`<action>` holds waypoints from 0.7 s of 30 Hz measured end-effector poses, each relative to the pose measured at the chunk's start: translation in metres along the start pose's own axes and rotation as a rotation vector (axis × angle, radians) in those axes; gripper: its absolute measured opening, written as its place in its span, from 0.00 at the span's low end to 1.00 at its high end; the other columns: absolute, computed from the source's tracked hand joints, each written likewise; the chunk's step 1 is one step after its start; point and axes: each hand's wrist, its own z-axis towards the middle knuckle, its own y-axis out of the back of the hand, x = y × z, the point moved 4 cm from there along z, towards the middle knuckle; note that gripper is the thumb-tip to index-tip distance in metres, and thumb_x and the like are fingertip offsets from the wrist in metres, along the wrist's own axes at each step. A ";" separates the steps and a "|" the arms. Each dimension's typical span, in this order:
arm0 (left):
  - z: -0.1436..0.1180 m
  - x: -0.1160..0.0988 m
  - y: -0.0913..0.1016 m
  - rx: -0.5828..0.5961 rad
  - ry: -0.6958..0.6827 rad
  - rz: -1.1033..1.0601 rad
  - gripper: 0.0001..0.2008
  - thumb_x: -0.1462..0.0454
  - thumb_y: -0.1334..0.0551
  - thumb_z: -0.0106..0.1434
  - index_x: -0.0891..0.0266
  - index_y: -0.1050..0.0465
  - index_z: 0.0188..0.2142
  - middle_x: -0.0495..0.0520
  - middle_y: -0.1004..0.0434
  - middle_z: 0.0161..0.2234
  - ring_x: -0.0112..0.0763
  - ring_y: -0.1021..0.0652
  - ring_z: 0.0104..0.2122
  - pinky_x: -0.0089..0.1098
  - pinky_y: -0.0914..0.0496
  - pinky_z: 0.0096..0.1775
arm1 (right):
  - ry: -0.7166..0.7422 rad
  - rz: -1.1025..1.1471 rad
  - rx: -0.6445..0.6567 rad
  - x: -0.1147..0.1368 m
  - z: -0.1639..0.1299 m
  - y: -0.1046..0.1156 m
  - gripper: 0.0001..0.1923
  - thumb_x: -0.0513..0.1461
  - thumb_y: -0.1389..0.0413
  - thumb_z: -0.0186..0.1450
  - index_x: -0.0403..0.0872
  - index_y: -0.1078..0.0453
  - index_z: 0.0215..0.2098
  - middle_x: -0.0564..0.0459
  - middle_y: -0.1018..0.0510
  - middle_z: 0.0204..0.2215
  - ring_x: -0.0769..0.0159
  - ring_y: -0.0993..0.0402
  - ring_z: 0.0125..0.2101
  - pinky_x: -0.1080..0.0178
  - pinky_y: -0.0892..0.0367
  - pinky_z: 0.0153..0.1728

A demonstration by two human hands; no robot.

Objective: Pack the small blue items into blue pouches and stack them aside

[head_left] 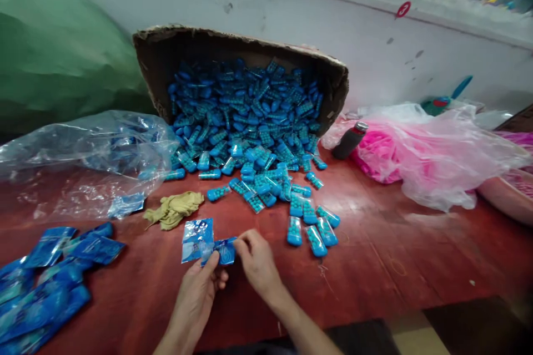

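Observation:
My left hand (199, 291) pinches a small clear-and-blue plastic packet (197, 239) by its lower edge, low over the red table (375, 255). My right hand (257, 260) grips a blue item (226, 250) at the packet's right side; both hands meet there. A tipped cardboard box (158, 61) at the back spills several small blue cases (250, 122) toward me. The nearest loose cases (314, 227) lie just right of my right hand.
Filled blue packets (50, 272) are piled at the left front. A clear plastic bag (95, 155) lies at the left, a crumpled yellowish cloth (175, 208) before it. Pink goods under thin plastic (416, 150) and a dark bottle (350, 140) sit at the right. The table's front edge runs close below my wrists.

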 end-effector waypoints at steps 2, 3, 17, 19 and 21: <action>0.000 0.003 0.007 -0.032 0.033 -0.024 0.12 0.63 0.33 0.45 0.65 0.34 0.25 0.48 0.29 0.17 0.23 0.31 0.14 0.23 0.39 0.15 | 0.015 -0.351 -0.195 -0.010 0.002 0.035 0.08 0.42 0.49 0.60 0.45 0.34 0.33 0.47 0.29 0.32 0.60 0.35 0.35 0.61 0.41 0.36; 0.000 0.005 0.009 -0.045 0.053 -0.038 0.11 0.63 0.34 0.47 0.65 0.35 0.24 0.48 0.29 0.16 0.23 0.31 0.14 0.22 0.39 0.15 | -0.016 -0.518 -0.259 -0.017 0.002 0.049 0.09 0.41 0.49 0.60 0.44 0.33 0.35 0.43 0.30 0.34 0.56 0.36 0.37 0.57 0.42 0.38; -0.004 0.012 0.012 -0.092 0.187 -0.133 0.07 0.66 0.41 0.56 0.64 0.37 0.24 0.47 0.32 0.14 0.21 0.31 0.14 0.20 0.37 0.15 | 0.078 -0.499 -0.184 -0.034 -0.012 0.026 0.15 0.34 0.51 0.60 0.45 0.36 0.46 0.44 0.29 0.40 0.55 0.35 0.40 0.54 0.39 0.40; -0.003 0.013 0.012 -0.096 0.171 -0.124 0.07 0.65 0.41 0.56 0.64 0.37 0.24 0.47 0.32 0.14 0.21 0.31 0.14 0.20 0.37 0.15 | 0.104 -0.348 -0.107 -0.029 -0.012 0.023 0.14 0.34 0.50 0.59 0.45 0.36 0.45 0.46 0.28 0.38 0.57 0.34 0.39 0.55 0.38 0.41; -0.001 0.013 0.011 -0.096 0.146 -0.110 0.07 0.65 0.40 0.55 0.64 0.37 0.24 0.47 0.32 0.14 0.22 0.30 0.15 0.20 0.36 0.16 | 0.119 -0.144 -0.046 -0.021 -0.014 0.020 0.16 0.33 0.49 0.59 0.46 0.38 0.46 0.48 0.28 0.39 0.60 0.33 0.40 0.58 0.36 0.42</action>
